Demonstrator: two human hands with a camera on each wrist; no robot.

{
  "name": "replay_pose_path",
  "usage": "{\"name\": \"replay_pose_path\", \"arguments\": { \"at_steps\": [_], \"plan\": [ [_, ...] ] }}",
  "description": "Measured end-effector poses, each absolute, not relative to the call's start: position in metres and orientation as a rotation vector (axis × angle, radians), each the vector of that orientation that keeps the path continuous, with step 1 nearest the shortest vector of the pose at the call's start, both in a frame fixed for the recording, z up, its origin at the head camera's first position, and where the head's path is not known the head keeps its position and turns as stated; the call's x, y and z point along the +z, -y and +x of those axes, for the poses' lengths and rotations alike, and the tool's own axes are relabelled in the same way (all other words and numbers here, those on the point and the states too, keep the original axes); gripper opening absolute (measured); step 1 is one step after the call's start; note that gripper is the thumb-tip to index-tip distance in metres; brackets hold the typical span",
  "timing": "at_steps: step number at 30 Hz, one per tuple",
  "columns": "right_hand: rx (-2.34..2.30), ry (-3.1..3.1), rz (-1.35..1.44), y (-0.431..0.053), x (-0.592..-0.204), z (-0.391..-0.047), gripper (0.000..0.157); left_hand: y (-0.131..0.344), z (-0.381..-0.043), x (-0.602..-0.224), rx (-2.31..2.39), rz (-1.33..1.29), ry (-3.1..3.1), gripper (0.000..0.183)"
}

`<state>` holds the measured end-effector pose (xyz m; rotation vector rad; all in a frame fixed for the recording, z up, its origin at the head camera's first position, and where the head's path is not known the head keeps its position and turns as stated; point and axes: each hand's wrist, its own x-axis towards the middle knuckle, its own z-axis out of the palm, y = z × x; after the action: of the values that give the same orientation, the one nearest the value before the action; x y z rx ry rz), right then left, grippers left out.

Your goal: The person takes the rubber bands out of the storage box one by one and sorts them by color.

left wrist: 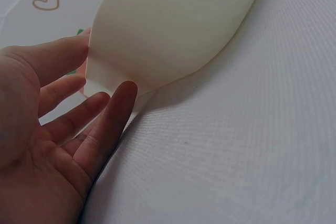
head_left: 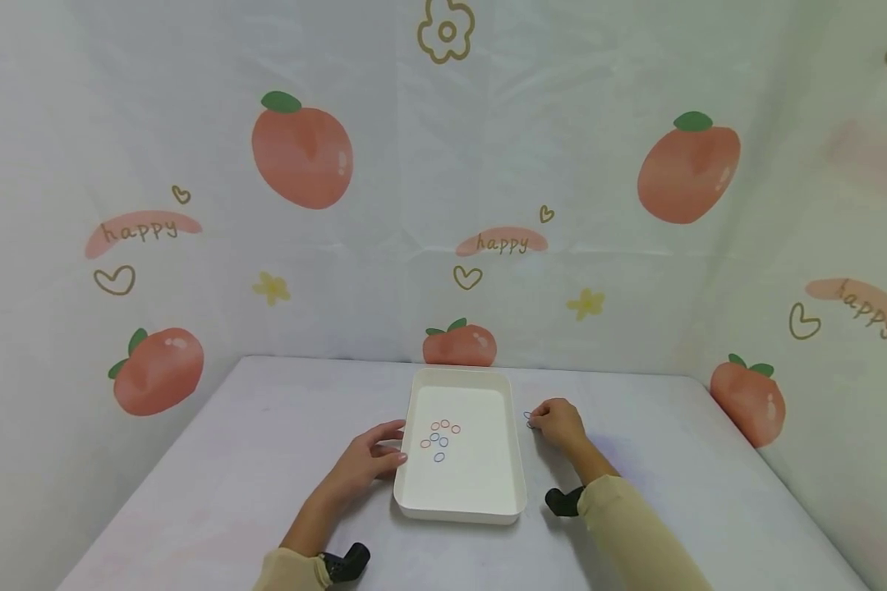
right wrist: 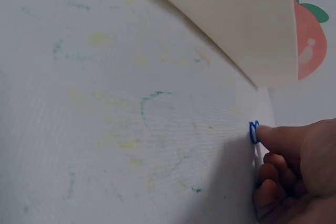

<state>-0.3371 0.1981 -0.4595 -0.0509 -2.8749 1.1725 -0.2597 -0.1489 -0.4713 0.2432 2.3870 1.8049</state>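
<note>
A shallow white rectangular tray (head_left: 480, 476) lies on the table in the head view. Several small thin red rings (head_left: 445, 423) and blue rings (head_left: 439, 457) are grouped in its left half. My left hand (head_left: 362, 460) touches the outside of the tray's left wall, its fingers extended and spread; the left wrist view shows the fingertips (left wrist: 126, 90) against the wall. Right of the tray, my right hand (head_left: 559, 423) pinches a small blue ring (right wrist: 251, 132) between thumb and forefinger, low over the table. Its other fingers are curled in.
A pale cloth with faint coloured marks (right wrist: 152, 95) covers the table (head_left: 229, 468). Behind it hangs a white curtain (head_left: 384, 287) printed with fruit and "happy" lettering. Black wrist-worn devices (head_left: 347, 563) sit at both cuffs.
</note>
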Motion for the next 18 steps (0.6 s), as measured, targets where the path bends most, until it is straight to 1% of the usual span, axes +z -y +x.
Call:
{"name": "replay_pose_path", "arguments": {
  "at_steps": [9,18],
  "plan": [
    [1.407,2.761,-0.137,-0.2015,-0.4583,-0.337,0.007,0.1486,-0.2605,-0.4719,1.806,0.261,-2.382,0.06],
    [1.459,2.737,-0.146,-0.2028,-0.4539,-0.339,0.01,0.1484,-0.2603,-0.4711,1.802,0.247,-2.388,0.06]
  ]
}}
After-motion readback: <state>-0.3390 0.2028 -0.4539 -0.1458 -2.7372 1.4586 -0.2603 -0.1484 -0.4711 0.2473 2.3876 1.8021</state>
